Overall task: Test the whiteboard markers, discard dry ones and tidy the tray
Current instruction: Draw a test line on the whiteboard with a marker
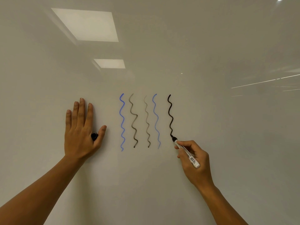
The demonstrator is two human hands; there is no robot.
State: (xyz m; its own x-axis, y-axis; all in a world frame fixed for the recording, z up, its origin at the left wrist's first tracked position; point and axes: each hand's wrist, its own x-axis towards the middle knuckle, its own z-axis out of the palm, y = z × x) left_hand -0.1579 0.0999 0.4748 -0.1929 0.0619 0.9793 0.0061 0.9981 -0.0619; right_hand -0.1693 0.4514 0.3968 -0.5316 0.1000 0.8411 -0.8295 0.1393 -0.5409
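Five wavy lines on whiteboard (211,46) | my right hand (193,158) pinches light, smooth black marker (186,151) mid-barrel | left hand (79,132) flat, cap (94,136) tucked by thumb

Only a barcode on marker (186,152).

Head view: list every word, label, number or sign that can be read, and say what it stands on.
No text can be read.
Marker in the right hand: a barcode label, its bars and any digits too small to read.
Whiteboard: five wavy test lines only, no words.
Black cap held by the left hand: no print visible.
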